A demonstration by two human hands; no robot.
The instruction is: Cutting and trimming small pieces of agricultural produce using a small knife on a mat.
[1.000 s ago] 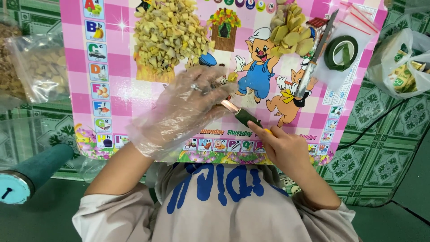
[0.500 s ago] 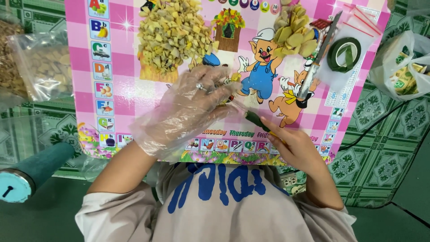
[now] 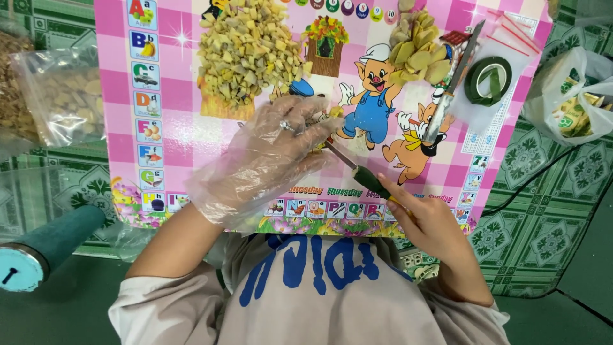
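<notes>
— What's the right hand [image 3: 429, 220] got, low in the frame?
— It's closed round a green-handled knife [image 3: 357, 171], blade slanting up-left.
— And the gloved left hand [image 3: 276, 152]?
— Mid-frame, fingers curled over a small piece right at the blade tip; I can't make the piece out.
— Beyond that?
— A heap of cut yellowish chunks [image 3: 246, 51] on the pink mat [image 3: 179, 121], upper centre.

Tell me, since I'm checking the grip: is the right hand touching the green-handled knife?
Touching. The head view shows the right hand with its fingers wrapped around the green-handled knife, whose handle disappears into the grasp with no gap.
</notes>
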